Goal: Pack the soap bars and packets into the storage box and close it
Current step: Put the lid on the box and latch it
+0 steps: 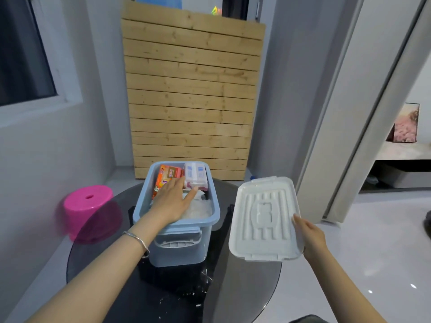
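Blue storage box (177, 250) sits uncovered mid glass counter (238, 290). Left grip (171, 201) spread flat, fingers straight, resting on the contents. Orange packet (166, 177) and white packet (196, 176) at far end inside. Right grip (311, 238) clamped on white lid (263, 217), held right of box.

The left hand (173, 201) reaches forward, flat and palm down with fingers straight, a thin silver bangle (137, 241) round its wrist. The right hand (311, 237) grips the right edge of a white ribbed plastic lid (263, 217), thumb on top.
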Demonstrator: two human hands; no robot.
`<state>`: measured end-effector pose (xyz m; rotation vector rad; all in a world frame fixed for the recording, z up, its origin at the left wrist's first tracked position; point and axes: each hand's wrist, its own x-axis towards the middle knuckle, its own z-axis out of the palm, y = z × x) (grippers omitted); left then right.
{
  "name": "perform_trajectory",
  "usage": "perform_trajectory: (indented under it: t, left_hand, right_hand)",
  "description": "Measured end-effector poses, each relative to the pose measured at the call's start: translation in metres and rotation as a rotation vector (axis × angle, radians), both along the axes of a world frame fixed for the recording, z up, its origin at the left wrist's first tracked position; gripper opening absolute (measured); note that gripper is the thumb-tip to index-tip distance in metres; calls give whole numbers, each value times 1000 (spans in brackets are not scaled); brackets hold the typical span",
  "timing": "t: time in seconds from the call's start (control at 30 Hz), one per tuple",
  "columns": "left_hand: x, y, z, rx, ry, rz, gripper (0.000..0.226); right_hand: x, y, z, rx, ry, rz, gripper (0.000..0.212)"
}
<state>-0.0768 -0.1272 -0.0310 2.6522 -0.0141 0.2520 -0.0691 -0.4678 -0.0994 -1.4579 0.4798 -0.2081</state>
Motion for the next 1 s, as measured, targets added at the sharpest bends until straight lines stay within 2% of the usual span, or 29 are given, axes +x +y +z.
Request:
perform_trajectory:
  t: [0.1,0.2,0.33,0.4,0.5,0.6,0.7,0.73,0.77,0.87,0.93,1.0]
  left_hand:
    - [-5,-7,8,-137,-60,-56,65]
    - [-11,-21,28,-582,2,-228,69]
    - [-12,-33,63,-1024,95,-343,82]
    - [-10,-33,77,-1064,59,-324,75]
    - [-7,-22,96,-1077,-69,-250,49]
    - [-6,5,111,-1078,-90,-206,45]
    - [-6,41,126,-1015,-43,-224,33]
    - [-7,53,130,-1023,-20,-219,32]
    - [-7,64,135,-1056,11,-203,33]
    - [-8,89,143,-1130,177,-206,43]
    - [-12,95,146,-1139,275,-175,47]
    - [-18,102,147,-1251,297,-184,43]
  right_hand:
    - [-7,12,53,37,-182,54,42]
    - [-18,28,107,73,-390,185,40]
    - [-29,46,159,-68,-510,302,34]
    - [-31,54,175,-121,-553,368,30]
    - [-37,65,192,-243,-633,493,36]
    - [-39,71,198,-403,-796,566,37]
    - [-40,79,205,-892,-941,599,65]
    - [-40,83,210,-1016,-977,588,68]
    - [-40,87,216,-1101,-1023,566,63]
    - [-40,103,232,-1304,-1162,491,28]
    - [-40,117,240,-1301,-1168,537,23]
    - [-39,129,248,-1165,-1146,569,35]
